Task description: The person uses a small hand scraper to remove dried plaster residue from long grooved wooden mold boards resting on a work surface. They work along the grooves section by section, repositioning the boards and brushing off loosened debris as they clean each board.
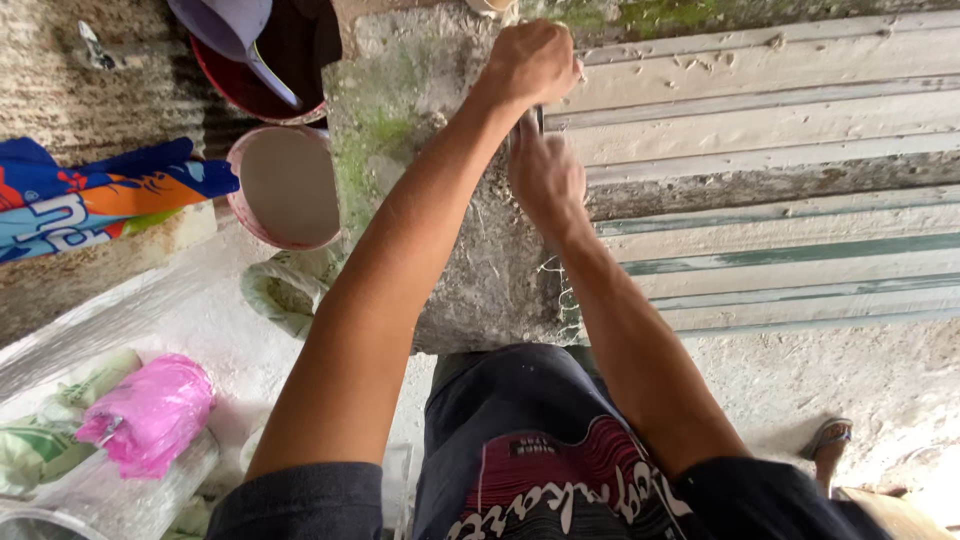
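My left hand: my left hand [530, 62] is curled into a fist at the top edge of a wooden panel, knuckles up; what it grips is hidden under the fingers.
My right hand: my right hand [546, 178] sits just below the left, fingers folded tight around a dark, narrow tool [533, 122] of which only a short bit shows between my two hands.
The panel: the wooden panel [770, 175] lies flat to my right, built of long horizontal slats. It looks pale and chalky, with worn streaks of green paint showing through and rough scraped patches along the grooves.
Where it rests: its left end meets a rough grey concrete block [470, 280], mossy green near the top, right under my hands.
To my left: a pink bucket [285, 185] holding whitish liquid, and a dark red basin [265, 75] above it.
Lower left: a crumpled pink plastic bag [150, 412] on dusty clear sheeting.
Far left: a bright blue and orange cloth [90, 195].
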